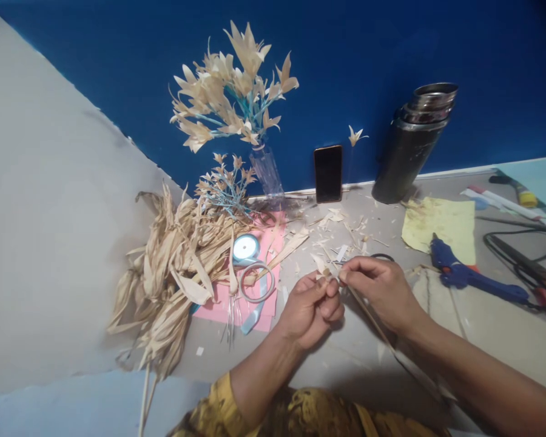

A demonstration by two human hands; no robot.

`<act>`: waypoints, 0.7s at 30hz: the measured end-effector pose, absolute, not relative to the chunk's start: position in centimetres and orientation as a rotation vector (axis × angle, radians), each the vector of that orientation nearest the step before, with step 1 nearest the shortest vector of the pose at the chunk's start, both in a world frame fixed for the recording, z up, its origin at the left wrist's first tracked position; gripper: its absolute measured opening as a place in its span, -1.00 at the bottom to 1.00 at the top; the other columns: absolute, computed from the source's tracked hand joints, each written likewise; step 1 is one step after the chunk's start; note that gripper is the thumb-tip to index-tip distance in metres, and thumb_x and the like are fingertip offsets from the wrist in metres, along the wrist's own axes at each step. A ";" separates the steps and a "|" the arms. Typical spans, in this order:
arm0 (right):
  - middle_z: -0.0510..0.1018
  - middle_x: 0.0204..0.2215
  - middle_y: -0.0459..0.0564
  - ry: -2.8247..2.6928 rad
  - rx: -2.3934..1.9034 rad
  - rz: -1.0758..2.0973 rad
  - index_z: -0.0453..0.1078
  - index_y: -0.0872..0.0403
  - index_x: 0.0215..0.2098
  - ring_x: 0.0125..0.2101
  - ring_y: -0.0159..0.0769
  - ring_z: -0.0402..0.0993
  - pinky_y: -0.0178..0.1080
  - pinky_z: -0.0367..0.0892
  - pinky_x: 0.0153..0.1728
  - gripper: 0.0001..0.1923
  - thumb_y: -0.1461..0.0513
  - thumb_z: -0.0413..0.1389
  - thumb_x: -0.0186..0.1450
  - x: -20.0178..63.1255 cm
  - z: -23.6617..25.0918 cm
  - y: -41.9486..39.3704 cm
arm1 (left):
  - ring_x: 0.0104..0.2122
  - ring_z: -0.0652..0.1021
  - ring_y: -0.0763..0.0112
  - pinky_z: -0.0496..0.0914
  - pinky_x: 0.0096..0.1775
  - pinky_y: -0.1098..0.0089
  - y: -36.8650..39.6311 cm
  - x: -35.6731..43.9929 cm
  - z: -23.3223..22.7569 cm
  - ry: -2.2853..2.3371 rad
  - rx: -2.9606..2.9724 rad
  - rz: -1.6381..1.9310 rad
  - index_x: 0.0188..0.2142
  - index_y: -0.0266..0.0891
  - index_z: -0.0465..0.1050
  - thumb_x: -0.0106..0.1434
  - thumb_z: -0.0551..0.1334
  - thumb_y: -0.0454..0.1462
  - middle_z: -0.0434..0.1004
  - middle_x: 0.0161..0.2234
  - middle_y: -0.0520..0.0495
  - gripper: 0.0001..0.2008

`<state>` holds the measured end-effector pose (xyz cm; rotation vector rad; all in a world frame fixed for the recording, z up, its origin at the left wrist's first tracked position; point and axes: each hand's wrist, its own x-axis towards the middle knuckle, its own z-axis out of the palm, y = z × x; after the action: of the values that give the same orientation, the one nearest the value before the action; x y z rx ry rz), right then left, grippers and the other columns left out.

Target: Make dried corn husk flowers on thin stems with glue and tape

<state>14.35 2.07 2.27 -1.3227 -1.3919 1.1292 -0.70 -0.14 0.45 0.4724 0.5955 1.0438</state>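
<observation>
We pinch pale husk flower (320, 266) in left grip (313, 308), likely for steadiness; right grip (381, 292) closed alongside, contents unclear.

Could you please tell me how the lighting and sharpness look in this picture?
Head view: soft, dim light, a faint shadow on the grey wall beside the dried husks; head view: the flask leans outward, probably wide-angle distortion; head view: the held flower looks slightly soft, and the top right corner falls dark.

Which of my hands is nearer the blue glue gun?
Your right hand. The blue glue gun lies to its right, apart from it; your left hand is farther left.
</observation>
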 end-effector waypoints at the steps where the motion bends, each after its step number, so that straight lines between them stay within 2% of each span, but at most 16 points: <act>1: 0.54 -0.60 -0.08 -1.377 -1.325 1.159 0.48 0.03 -0.59 -0.53 -0.28 0.41 -0.24 0.30 -0.45 -0.82 0.18 0.14 0.13 14.3 2.3 2.1 | -0.72 0.13 0.67 0.05 -0.58 0.49 -0.1 -0.8 0.4 0.587 0.495 1.028 -0.47 -0.28 0.33 0.19 0.47 -0.17 0.18 -0.64 0.18 -0.63; 8: 0.56 -0.59 -0.10 -1.386 -1.334 1.173 0.51 0.03 -0.58 -0.52 -0.29 0.41 -0.26 0.29 -0.42 -0.82 0.17 0.17 0.14 14.3 2.4 2.0 | -0.78 0.13 0.64 0.10 -0.60 0.49 0.0 -1.2 -0.4 0.515 0.564 0.901 -0.51 -0.25 0.31 0.22 0.45 -0.06 0.17 -0.73 0.19 -0.57; 13: 0.58 -0.58 -0.10 -1.422 -1.307 1.128 0.52 0.02 -0.58 -0.51 -0.28 0.44 -0.25 0.32 -0.41 -0.84 0.21 0.14 0.11 14.1 2.3 1.8 | -0.80 0.13 0.63 0.12 -0.63 0.50 0.1 -1.7 -0.7 0.467 0.534 0.791 -0.52 -0.25 0.30 0.25 0.43 -0.11 0.12 -0.72 0.21 -0.60; 16: 0.53 -0.61 -0.12 -1.466 -1.218 1.186 0.51 0.03 -0.59 -0.53 -0.31 0.38 -0.27 0.28 -0.44 -0.86 0.25 0.13 0.07 14.3 2.0 1.8 | -0.82 0.18 0.63 0.18 -0.66 0.49 0.1 -2.3 -0.6 0.429 0.511 0.685 -0.50 -0.25 0.32 0.20 0.46 -0.14 0.19 -0.68 0.20 -0.62; 21: 0.43 -0.64 -0.14 -1.641 -0.912 1.450 0.53 0.07 -0.60 -0.56 -0.38 0.27 -0.30 0.20 -0.49 -0.85 0.21 0.24 0.11 15.3 1.3 2.3 | -0.80 0.36 0.50 0.27 -0.71 0.47 -0.2 -3.0 -0.3 0.388 0.533 0.466 -0.42 -0.28 0.41 0.03 0.56 -0.11 0.34 -0.65 0.15 -0.60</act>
<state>15.28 2.31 1.35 -0.9120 -1.6409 1.4498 -2.96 -0.21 -0.33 0.5331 0.3880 0.4659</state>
